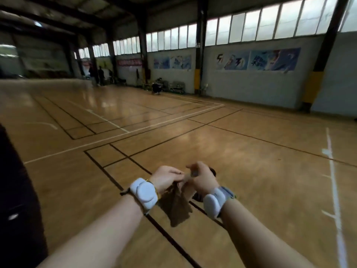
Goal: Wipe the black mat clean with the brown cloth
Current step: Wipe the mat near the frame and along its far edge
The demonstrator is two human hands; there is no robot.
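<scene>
Left hand (166, 177) and right hand (201, 178) pinching the brown cloth (176, 207) between them, cloth hanging above the wooden court floor (251, 161), white wristbands (144, 192) showing

Motion blurs the brown cloth (176, 206), and its top is buried inside both grips. A dark shape (17, 200) is cut off at the left edge. The people (100, 74) far across the hall are too small to make out.
</scene>
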